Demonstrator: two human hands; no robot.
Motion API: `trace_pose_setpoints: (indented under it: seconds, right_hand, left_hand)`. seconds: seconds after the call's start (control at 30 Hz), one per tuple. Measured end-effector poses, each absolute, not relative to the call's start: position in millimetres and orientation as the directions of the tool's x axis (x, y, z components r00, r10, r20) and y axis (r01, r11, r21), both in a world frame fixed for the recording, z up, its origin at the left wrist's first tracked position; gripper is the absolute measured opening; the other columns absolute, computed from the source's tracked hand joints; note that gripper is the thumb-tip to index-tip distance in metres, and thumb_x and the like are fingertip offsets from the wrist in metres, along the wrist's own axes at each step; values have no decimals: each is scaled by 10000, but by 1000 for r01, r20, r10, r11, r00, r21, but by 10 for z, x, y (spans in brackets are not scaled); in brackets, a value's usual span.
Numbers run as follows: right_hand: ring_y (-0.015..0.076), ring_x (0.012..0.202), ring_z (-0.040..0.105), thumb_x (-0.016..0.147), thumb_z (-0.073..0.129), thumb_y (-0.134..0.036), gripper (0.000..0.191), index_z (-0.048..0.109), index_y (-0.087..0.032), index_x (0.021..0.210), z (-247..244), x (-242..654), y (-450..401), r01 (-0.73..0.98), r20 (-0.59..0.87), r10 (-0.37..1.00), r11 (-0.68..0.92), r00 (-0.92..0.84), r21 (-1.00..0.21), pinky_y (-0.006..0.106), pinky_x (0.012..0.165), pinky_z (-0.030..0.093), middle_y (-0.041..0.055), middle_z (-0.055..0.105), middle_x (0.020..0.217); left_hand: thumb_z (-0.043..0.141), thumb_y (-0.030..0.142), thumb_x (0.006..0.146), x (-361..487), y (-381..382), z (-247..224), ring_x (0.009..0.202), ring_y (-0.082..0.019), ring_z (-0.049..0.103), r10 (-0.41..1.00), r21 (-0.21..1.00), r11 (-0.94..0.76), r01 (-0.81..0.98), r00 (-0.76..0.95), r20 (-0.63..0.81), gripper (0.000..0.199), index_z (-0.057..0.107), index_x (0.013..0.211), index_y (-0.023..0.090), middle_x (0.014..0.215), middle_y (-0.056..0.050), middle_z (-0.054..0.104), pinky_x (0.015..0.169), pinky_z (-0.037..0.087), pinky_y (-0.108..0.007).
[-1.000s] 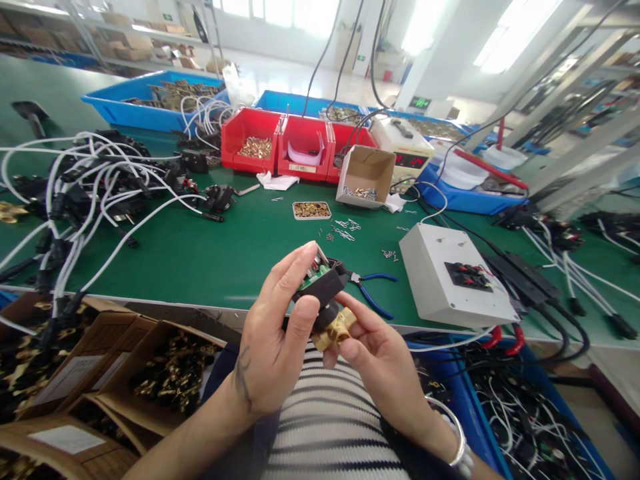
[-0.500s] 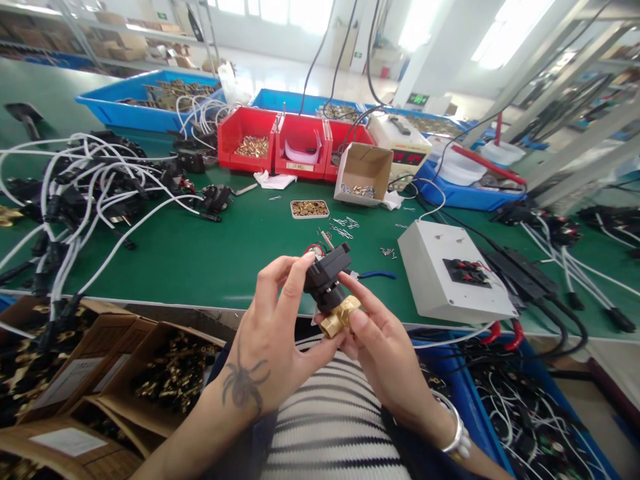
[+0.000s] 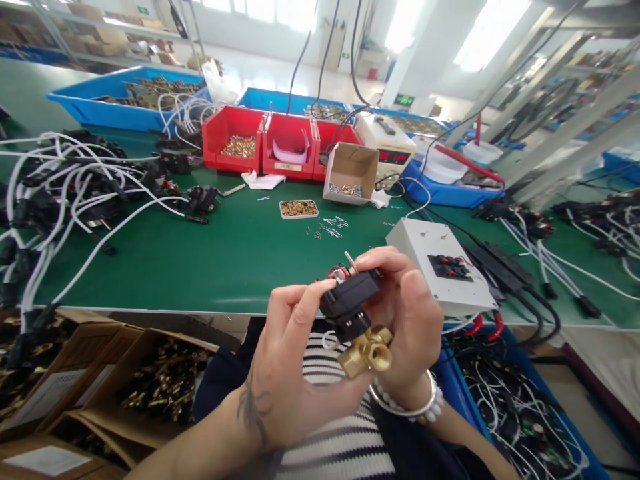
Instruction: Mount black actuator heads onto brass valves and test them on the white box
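Head view, the only 1 supplied. Changed within the last 0.5 s: the right hand [image 3: 414, 323] has left the brass fitting [image 3: 365, 350] and now has its fingertips at the upper edge of the black housing [image 3: 350, 295], beside the upright metal pin [image 3: 351, 259]. In my judgement, attention has passed from steadying the fitting to the top of the housing, with the left hand [image 3: 295, 377] carrying most of the load.

State of grip: the left is clamped on the joined assembly, fingers on the housing's near side and thumb beneath the fitting. The right thumb stands raised and apart from the housing; whether its hidden fingers press firmly cannot be told.

Location: the assembly is held tilted in front of the striped top, clear of the green surface [image 3: 220, 267]. Red wire [image 3: 338, 271] shows at the housing's top. Loose metal clips [image 3: 333, 230] lie beyond, and the grey box [image 3: 424, 257] stands to the right, partly behind the right hand.

Differences from the 0.5 s frame: the assembly sits farther right, 1 fitting port faces the camera more squarely, and the blue-handled pliers are no longer visible.
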State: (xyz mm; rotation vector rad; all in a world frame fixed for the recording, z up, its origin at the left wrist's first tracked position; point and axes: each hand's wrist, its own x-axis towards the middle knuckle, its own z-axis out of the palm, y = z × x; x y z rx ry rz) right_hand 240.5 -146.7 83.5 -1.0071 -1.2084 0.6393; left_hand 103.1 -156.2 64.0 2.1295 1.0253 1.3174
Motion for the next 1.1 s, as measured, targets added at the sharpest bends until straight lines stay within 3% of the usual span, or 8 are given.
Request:
trace_pose_setpoints:
  seconds: [0.13,0.37,0.53,0.63,0.73,0.83,0.93,1.1]
  right_hand:
    - [161,810,578,1023,446,-413,337,710,-233,916,864,2363,-1437,-92,432,852,475,295,-875,303,718,498,29,591,920]
    - [221,970,621,1003,443,-502,378,737,-267,1043,901,2342,-1446,-149,322,895,380,309,-913,376,868,540,64,646,1054]
    - [222,895,586,1006,448,-461,401,743,-267,816,994,2326,-1448,-52,427,825,477,371,-877,374,803,515,67,636,886]
    - [212,806,598,986,432,-543,449,699,-235,797,915,2288,-1359,-141,293,883,364,366,-921,377,763,528,63,633,834]
    - [188,786,615,974,385,-629,509,646,-210,852,692,2309,-1160,-185,91,940,158,328,-970,364,813,534,45,642,830]
    - [173,866,639,972,413,-593,468,640,-183,966,523,2481,-864,212,124,952,65,279,-975,324,840,528,57,680,944]
    - [169,1000,643,916,593,-393,325,594,-154,1137,546,2784,-515,539,204,943,32,263,-842,304,922,510,82,685,1095]
    - [184,911,651,851,671,-131,56,660,-126,905,627,3167,39,778,109,969,-109,223,-619,344,934,495,72,705,954]
  left_hand:
    - [741,418,790,1060,-1602,675,1017,-248,614,761,652,-637,412,202,616,771,374,1459,310,1127,-78,494,868,657,-379]
    - [693,384,857,1075,-1579,652,1110,-268,620,730,612,-652,448,151,666,693,379,1474,349,1196,-86,519,904,647,-400]
    - [679,423,873,1110,-1598,650,1121,-262,630,710,590,-676,441,174,682,670,374,1461,323,1207,-84,522,856,656,-366]
    - [724,378,824,1124,-1575,623,1049,-255,643,764,654,-623,430,152,627,701,393,1435,293,1156,-78,519,844,652,-376]
    - [751,344,769,1130,-1430,496,1008,-238,647,874,791,-486,371,186,450,694,435,1379,245,1102,-60,511,839,646,-390]
    - [740,369,759,1112,-1190,283,1038,-231,645,950,894,-303,332,179,255,643,480,1326,209,1091,-50,516,930,608,-433]
    - [738,419,739,1058,-978,76,1037,-247,637,978,911,-207,356,104,182,685,490,1334,187,1096,-59,507,964,573,-478]
    - [726,448,753,977,-871,-51,1001,-236,647,980,913,-195,359,107,167,666,504,1334,211,1093,-50,513,954,564,-460]
